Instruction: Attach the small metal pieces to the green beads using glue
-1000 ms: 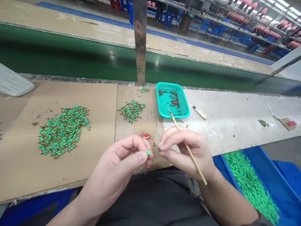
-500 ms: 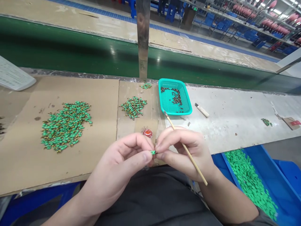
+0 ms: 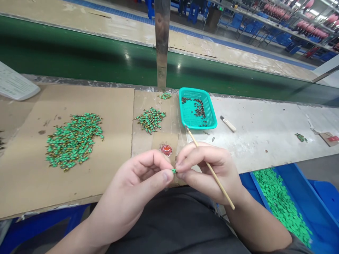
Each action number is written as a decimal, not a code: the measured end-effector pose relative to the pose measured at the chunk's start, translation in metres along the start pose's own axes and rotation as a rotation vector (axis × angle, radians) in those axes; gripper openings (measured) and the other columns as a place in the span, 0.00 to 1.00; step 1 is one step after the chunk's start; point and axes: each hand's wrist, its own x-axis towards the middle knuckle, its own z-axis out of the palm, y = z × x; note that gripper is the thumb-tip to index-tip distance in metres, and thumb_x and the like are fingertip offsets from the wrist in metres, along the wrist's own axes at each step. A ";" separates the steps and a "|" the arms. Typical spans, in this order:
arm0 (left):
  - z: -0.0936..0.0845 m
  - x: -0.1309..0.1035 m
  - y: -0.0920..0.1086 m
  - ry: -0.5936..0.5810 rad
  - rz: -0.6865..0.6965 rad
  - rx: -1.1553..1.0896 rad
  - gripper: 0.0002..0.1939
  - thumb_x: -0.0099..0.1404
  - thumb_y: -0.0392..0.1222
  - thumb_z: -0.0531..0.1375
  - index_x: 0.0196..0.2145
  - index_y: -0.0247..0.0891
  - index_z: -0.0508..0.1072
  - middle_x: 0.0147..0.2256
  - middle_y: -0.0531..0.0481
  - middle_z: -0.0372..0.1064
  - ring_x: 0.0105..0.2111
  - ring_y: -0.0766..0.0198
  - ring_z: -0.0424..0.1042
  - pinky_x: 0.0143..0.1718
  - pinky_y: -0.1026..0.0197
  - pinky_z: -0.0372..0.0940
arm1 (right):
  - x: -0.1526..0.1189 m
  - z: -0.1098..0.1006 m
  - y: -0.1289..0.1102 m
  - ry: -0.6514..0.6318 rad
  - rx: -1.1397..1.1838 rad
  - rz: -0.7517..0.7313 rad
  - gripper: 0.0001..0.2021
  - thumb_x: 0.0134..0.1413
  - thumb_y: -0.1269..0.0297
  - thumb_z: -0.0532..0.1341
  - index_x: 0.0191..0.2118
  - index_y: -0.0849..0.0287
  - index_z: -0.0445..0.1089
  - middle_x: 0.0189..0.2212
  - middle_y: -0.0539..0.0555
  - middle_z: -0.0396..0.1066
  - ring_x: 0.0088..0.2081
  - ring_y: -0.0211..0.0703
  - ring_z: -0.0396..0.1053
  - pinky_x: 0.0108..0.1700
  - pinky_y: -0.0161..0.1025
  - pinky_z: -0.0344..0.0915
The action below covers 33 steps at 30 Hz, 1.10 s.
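Between the thumb and forefinger of my left hand (image 3: 140,187) is a small green piece (image 3: 173,171), mostly covered by the fingertips. My right hand (image 3: 209,169) pinches the dark end at the piece's right side, fingertips close against the left ones. A thin wooden paintbrush (image 3: 215,178) also lies through the right hand, its dark tip pointing up and left towards the basket. Just beyond my fingers sits a small round pot of red-orange stuff (image 3: 166,150). Both hands are closed, above the table's front edge.
Heaps of green-and-gold pieces lie left (image 3: 74,141) and centre (image 3: 150,120). A turquoise basket (image 3: 182,116) holds small dark parts. A white-handled flat brush (image 3: 228,124) lies right of it. Below right, a blue bin (image 3: 304,197) contains green pieces. A metal post (image 3: 162,46) rises behind.
The small green piece has shifted slightly and shows a little less between my fingertips. Both hands keep nearly the same pose, and the brush stays in the right hand.
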 end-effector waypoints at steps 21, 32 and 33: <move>0.002 -0.011 -0.007 0.170 0.288 0.239 0.08 0.74 0.46 0.78 0.34 0.47 0.88 0.33 0.49 0.81 0.34 0.55 0.78 0.36 0.59 0.72 | 0.000 0.007 -0.006 0.062 0.059 0.183 0.05 0.62 0.72 0.77 0.37 0.53 0.87 0.31 0.51 0.84 0.31 0.42 0.79 0.33 0.38 0.76; -0.006 -0.014 -0.010 0.063 0.468 0.513 0.14 0.77 0.29 0.66 0.44 0.52 0.81 0.38 0.57 0.80 0.37 0.63 0.80 0.37 0.66 0.75 | -0.003 0.011 -0.003 0.055 -0.036 0.047 0.06 0.68 0.71 0.75 0.37 0.55 0.85 0.32 0.52 0.84 0.32 0.43 0.80 0.37 0.39 0.77; -0.006 -0.014 -0.010 0.058 0.467 0.517 0.14 0.78 0.29 0.66 0.44 0.52 0.81 0.38 0.58 0.80 0.38 0.64 0.81 0.37 0.66 0.75 | -0.004 0.012 -0.003 0.059 -0.026 0.050 0.06 0.67 0.72 0.75 0.36 0.55 0.85 0.32 0.52 0.84 0.32 0.42 0.80 0.37 0.39 0.77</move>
